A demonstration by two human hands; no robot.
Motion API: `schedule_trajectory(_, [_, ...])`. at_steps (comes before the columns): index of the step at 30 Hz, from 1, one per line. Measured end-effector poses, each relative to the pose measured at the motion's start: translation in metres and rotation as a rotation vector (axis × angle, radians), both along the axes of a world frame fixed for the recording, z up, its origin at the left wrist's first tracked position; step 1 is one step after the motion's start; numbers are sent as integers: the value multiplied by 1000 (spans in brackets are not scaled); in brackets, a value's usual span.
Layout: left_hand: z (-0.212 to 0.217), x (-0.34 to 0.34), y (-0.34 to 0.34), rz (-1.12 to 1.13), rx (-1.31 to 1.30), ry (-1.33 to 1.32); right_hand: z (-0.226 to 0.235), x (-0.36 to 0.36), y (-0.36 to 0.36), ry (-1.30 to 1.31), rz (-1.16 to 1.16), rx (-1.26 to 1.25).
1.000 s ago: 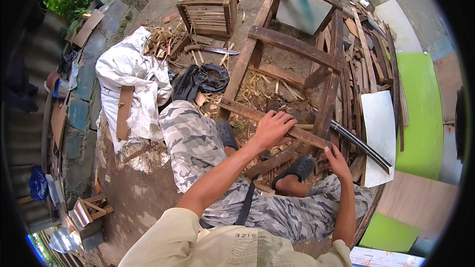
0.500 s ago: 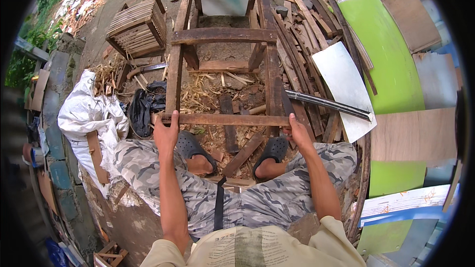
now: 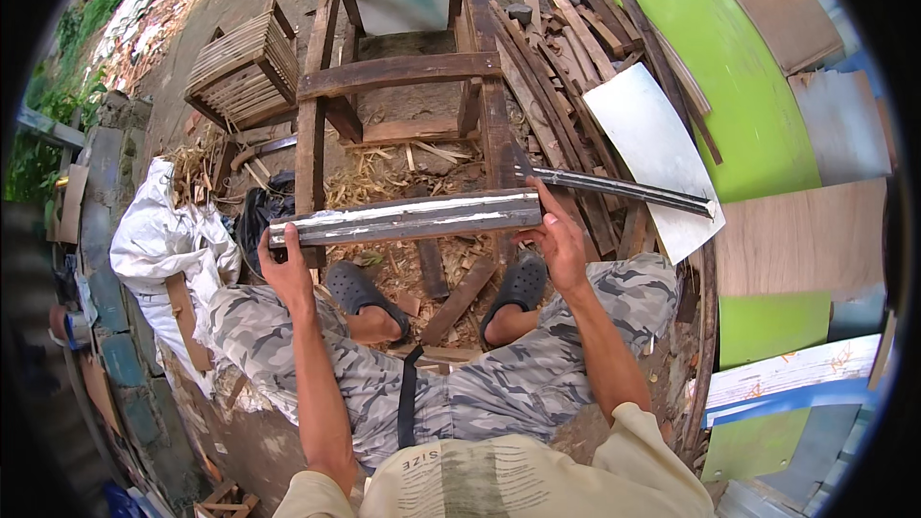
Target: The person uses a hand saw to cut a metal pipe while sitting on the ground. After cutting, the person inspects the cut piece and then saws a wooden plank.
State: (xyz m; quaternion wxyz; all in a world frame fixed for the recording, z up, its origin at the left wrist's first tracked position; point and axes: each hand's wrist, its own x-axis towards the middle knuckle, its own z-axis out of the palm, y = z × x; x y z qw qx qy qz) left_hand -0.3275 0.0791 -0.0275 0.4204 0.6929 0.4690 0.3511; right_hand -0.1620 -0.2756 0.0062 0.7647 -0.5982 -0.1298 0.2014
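A short wooden board [image 3: 413, 217] spans level between my hands, its grey-painted face streaked with white turned up toward me. My left hand [image 3: 288, 269] grips its left end, thumb at the edge. At the other end, my right hand [image 3: 558, 242] holds it with the thumb below and the fingers along the end. Just beyond the board stands a dark wooden frame [image 3: 398, 75] with two long side rails and crosspieces. The board hides part of the frame's near end. A dark metal bar [image 3: 624, 192] runs off to the right, close past my right hand.
Wood scraps [image 3: 566, 48] are heaped right of the frame. Beside them lie a white panel [image 3: 638, 149] and green sheets [image 3: 734, 77]. Leftward are a slatted wooden crate [image 3: 245, 67], a handsaw [image 3: 259, 149] and a white sack [image 3: 168, 240]. Shavings and offcuts cover the ground by my clogs.
The board has been turned so its painted, white-streaked face shows instead of the narrow brown edge. Its right end has risen slightly, and both hands have shifted their hold.
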Motion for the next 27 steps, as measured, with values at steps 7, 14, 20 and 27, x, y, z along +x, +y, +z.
schedule_trajectory(7, [-17,-3,7,15,-132,-145,29,-15,-2,-365,43,59])
schedule_trajectory(14, [-11,6,-20,-62,-137,-32,57,-29,-7,-665,-67,118])
schedule_trajectory(20, [-40,3,-11,-103,-74,142,72,-49,-3,-785,-53,207])
schedule_trajectory(27, [-28,13,-33,-169,-35,227,91,-57,-1,-826,-158,180])
